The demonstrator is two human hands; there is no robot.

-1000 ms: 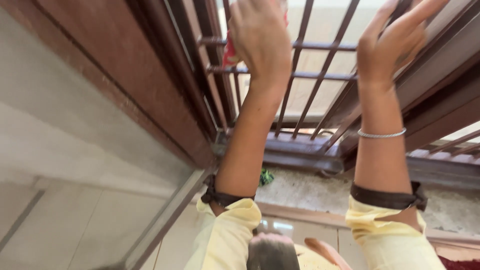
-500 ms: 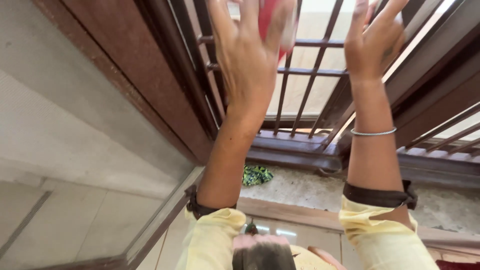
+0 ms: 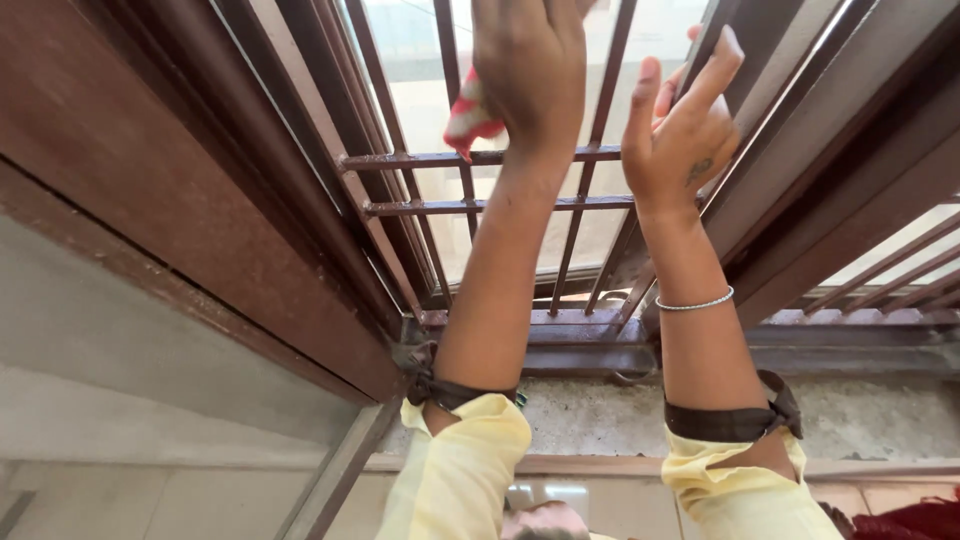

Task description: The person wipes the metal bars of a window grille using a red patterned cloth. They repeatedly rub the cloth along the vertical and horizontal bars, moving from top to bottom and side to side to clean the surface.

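My left hand [image 3: 530,70] is raised against the brown window grille [image 3: 480,205] and closed on a red and white cloth [image 3: 468,115], which sticks out at the hand's left side. The cloth lies against a vertical bar just above the upper crossbar. My right hand [image 3: 683,125] is up beside it, fingers spread, touching the slanted brown frame [image 3: 770,130] at the grille's right edge and holding nothing. Both forearms come up from rolled yellow sleeves with dark bands. A thin silver bangle [image 3: 695,302] circles the right wrist.
A wide brown window frame [image 3: 180,190] runs diagonally on the left above a pale wall. A brown bottom rail [image 3: 580,335] and a grey speckled stone sill [image 3: 590,415] lie under the grille. More bars show at the far right [image 3: 890,270].
The view tilted up, showing more of the grille. My left hand shifted right with the cloth onto the bars. My right hand moved left and lower, closer to the left hand.
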